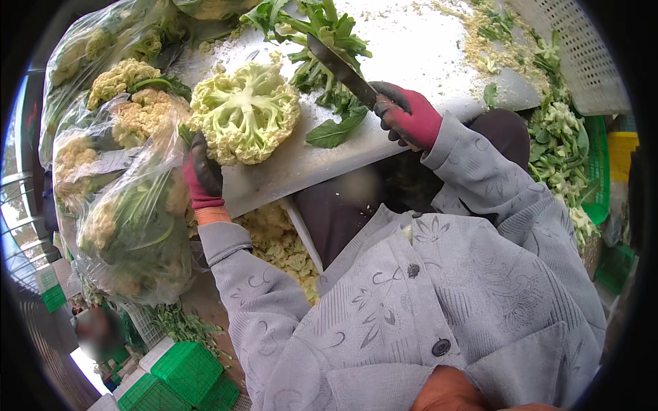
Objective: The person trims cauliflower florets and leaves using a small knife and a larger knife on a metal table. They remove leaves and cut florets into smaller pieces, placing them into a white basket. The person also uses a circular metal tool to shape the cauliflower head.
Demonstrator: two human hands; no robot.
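In a red and black glove, my left hand [204, 172] holds a cauliflower head [247, 110] at its lower left edge. The cut stem side of the head faces up, over the left part of the white work surface [411, 46]. My right hand [408, 113], gloved alike, grips the handle of a knife [342, 72], whose dark blade points to the upper left. Cut cauliflower leaves [329, 51] lie on the surface under and beside the blade. The fingertips of my left hand are partly hidden by the head.
Plastic bags of cauliflower [123, 226] crowd the left side. Florets [285, 246] fill a container below the surface's edge. At right stand a white perforated crate [570, 51] and a green basket [599, 169] beside heaped trimmings [558, 138]. Green crates [187, 370] stand at lower left.
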